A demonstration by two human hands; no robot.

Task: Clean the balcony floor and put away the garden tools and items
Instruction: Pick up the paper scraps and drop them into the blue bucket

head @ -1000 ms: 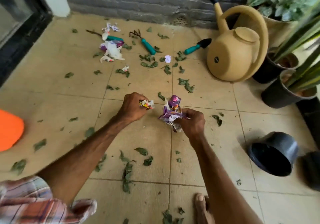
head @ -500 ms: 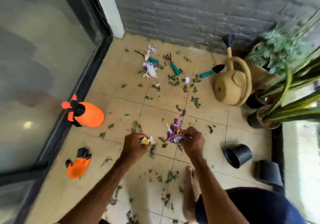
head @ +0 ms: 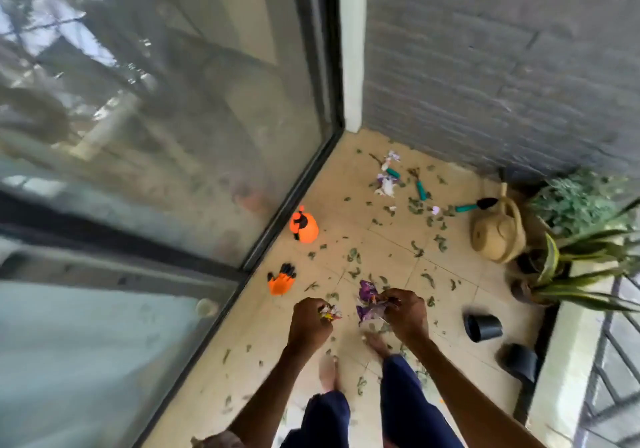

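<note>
**Over the littered tiles, both fists full of scraps**

Beyond the hands, to their right, a black pot [head: 483, 327] lies tipped on its side, mouth toward the person; its inside is too dark to read. Farther off, the tan watering can [head: 497, 233] stands by the potted plants [head: 585, 239].

The left hand [head: 309, 323] is clenched around a small crumpled wrapper [head: 330, 312]. The right hand [head: 404, 314] pinches a purple wrapper [head: 369, 304], whose long axis runs away from the person. Well ahead of the hands lie teal-handled tools [head: 420, 189], handles pointing back toward the person, amid scattered leaves [head: 353, 255].
</note>
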